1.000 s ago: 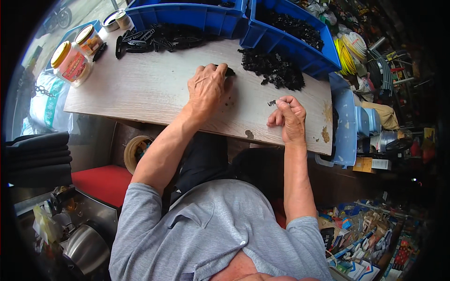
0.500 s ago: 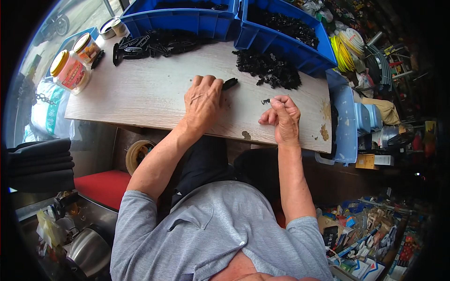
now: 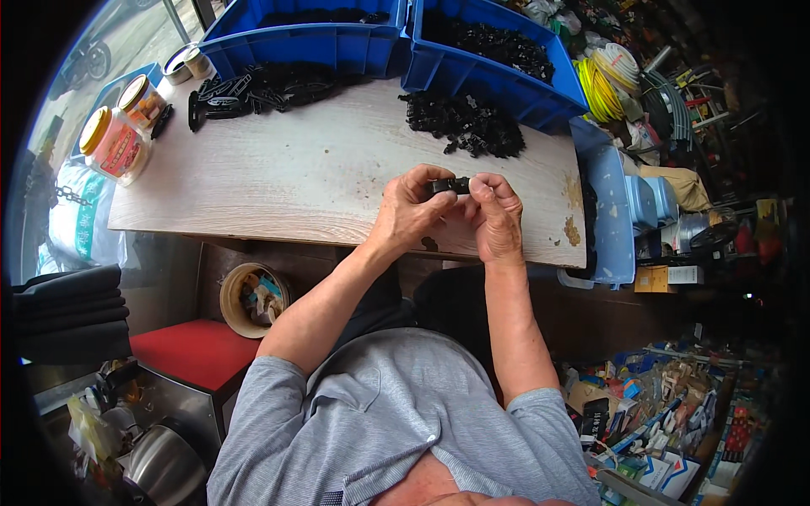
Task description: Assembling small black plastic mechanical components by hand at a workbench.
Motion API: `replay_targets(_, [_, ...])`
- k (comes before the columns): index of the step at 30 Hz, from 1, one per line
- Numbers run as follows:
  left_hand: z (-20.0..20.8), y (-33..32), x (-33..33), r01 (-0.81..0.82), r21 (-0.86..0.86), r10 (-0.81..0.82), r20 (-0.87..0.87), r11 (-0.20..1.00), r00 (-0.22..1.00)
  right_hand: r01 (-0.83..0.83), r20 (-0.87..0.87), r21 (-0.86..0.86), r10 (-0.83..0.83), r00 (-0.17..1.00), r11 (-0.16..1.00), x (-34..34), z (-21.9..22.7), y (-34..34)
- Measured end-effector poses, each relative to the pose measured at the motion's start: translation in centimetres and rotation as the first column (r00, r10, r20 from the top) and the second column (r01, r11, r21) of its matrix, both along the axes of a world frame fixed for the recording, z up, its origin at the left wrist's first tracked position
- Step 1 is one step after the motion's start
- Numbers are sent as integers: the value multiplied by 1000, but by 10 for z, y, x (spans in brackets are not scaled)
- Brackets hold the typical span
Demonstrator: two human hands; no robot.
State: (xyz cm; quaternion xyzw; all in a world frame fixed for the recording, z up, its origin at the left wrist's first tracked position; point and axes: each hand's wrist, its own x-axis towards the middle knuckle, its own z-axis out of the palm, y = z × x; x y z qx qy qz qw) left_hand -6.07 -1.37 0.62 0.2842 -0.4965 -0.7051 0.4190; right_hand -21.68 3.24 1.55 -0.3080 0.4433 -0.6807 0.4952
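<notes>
Nearest is the grey shirt [image 3: 380, 392] of the person, with 1 red seat [image 3: 192, 350] and 1 bucket [image 3: 229, 305] of scraps off to its left. Beyond, 2 bare hands meet above the near side of 1 table [image 3: 253, 181].

The left hand [image 3: 403, 215] pinches 1 black part [image 3: 450, 185] at its left end, between thumb and fingers. The right hand [image 3: 498, 221] has thumb and forefinger pressed together at the part's right end; whether a smaller piece sits in that pinch, I cannot tell. The part is held up between the hands, lying roughly crosswise.

It looks like moulded plastic: probably light and stiff, a little slippery, and perhaps apt to crack if bent hard. The best hold seems to be along its long sides near 1 end, leaving the other end free.

Farther over the table lie 2 black heaps: small pieces in the right heap [image 3: 468, 126], longer ones in the left heap [image 3: 278, 88], too tangled to count. At the left stand 2 jars [image 3: 118, 152], with 1 loose piece [image 3: 162, 121] beside them and 2 tins [image 3: 198, 65] behind.

Behind the heaps are 2 blue bins [image 3: 472, 83], their black contents uncountable.
</notes>
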Motion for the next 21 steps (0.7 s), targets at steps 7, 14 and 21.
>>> replay_targets(7, [0,-1,2,32,6,-32,-10,999,999,-36,-45,38,37,998,999,-3,0,-1])
replay_targets(14, [18,-3,0,-2,149,-2,22,989,1000,-46,-75,58,51,996,997,0,5,0])
replay_targets(21, [17,-5,1,-109,250,121,-31,962,992,-47,-168,193,80,982,980,1,20,-2])
